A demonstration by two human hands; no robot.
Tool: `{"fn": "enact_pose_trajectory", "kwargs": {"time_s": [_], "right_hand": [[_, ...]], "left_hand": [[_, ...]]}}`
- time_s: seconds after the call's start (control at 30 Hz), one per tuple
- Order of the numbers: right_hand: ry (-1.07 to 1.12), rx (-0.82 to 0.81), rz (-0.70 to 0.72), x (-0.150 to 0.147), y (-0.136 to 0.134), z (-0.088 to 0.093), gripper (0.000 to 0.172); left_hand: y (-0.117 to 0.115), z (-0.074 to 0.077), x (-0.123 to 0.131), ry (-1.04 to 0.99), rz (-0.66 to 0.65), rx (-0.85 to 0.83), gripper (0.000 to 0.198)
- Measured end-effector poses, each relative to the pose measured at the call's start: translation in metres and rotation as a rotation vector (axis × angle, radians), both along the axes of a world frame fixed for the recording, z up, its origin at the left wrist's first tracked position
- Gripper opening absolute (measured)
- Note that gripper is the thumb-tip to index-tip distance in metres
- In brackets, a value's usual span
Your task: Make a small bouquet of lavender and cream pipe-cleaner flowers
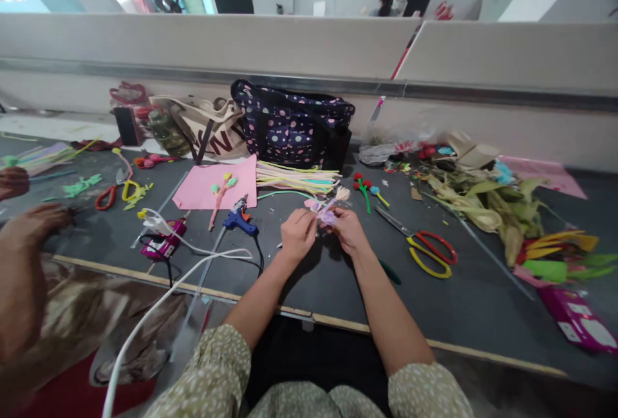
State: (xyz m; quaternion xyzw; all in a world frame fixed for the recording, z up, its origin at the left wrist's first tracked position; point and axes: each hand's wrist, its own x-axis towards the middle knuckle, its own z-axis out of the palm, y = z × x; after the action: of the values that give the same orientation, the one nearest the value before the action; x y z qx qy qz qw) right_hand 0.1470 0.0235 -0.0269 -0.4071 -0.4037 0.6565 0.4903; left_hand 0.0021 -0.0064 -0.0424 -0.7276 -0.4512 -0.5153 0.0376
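Observation:
My left hand point(298, 234) and my right hand point(348, 231) meet over the dark table, fingers closed round a small piece made of light purple pipe cleaners point(328, 216). Each hand pinches one side of it; the fingers partly cover it. Just beyond lies a bundle of pale yellow and white pipe cleaners point(297, 176). A blue glue gun point(240, 218) rests to the left of my left hand. On the right are scissors point(429, 254) with red and yellow handles, lying open. Beyond my right hand lies a green pipe-cleaner stem with red pom-poms point(363, 187).
At the left edge another person's hand point(36, 228) works over the table. A white cable point(193, 266) crosses the front edge beside a magenta box point(164, 241). A polka-dot bag point(294, 125) stands at the back. Dried husks point(483, 205) and another magenta box point(577, 318) lie right.

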Motion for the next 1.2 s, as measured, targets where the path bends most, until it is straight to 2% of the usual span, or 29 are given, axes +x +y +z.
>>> {"fn": "enact_pose_trajectory", "kwargs": {"time_s": [0.17,0.37,0.67,0.9,1.07,1.2], "right_hand": [[-0.052,0.132,-0.008,-0.007,-0.004,0.001,0.026],[-0.173,0.279,-0.016,-0.009,-0.008,0.005,0.026],[-0.357,0.527,-0.054,-0.002,-0.002,-0.002,0.019],[-0.626,0.662,-0.133,-0.001,-0.006,0.004,0.015],[-0.707,0.783,-0.165,0.002,-0.008,0.011,0.013],[-0.660,0.648,-0.116,0.002,-0.005,0.005,0.014]], "left_hand": [[-0.002,0.005,0.002,-0.196,-0.073,-0.111,0.011],[-0.003,0.011,0.001,-0.429,-0.126,-0.280,0.024],[-0.001,0.013,0.001,-0.791,-0.240,-0.603,0.030],[0.001,0.015,0.005,-1.069,-0.312,-0.805,0.029],[0.002,0.014,0.007,-1.126,-0.309,-0.852,0.032],[0.002,0.011,0.008,-1.056,-0.274,-0.805,0.032]]}}
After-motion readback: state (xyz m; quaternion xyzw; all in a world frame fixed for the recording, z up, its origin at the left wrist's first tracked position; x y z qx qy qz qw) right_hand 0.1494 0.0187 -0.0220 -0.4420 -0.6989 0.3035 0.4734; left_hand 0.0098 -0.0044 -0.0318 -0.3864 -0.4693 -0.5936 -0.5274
